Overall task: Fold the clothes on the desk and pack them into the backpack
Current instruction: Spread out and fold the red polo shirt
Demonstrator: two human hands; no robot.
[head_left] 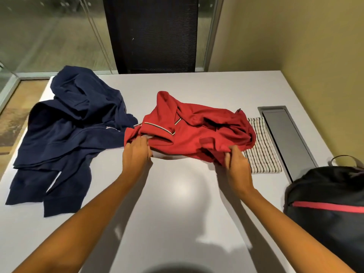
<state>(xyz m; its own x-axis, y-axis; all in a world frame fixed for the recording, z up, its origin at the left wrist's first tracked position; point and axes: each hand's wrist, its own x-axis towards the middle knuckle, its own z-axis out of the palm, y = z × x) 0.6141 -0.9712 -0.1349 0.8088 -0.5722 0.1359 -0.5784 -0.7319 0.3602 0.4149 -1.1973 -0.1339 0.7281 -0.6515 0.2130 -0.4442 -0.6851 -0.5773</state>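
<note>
Grey desk [177, 194] has bare room along its front edge. On the left lies a blue hoodie [69, 131]. The left hand [136, 152] and right hand [236, 164] both curl their fingers round the red shirt [197, 131] in the middle. A striped cloth [262, 150] peeks out beside it. The black backpack [325, 203] sits at the right edge.

Desk [177, 194]: hoodie [69, 131], polo [193, 133], striped cloth [262, 152], backpack [325, 203]

A black mesh chair [151, 34] is standing beyond the fingers [140, 142], against glass panels [49, 32]. An olive wall [295, 46] is rising to their right; light is glaring off the grey desk [183, 190] nearer than them.
</note>
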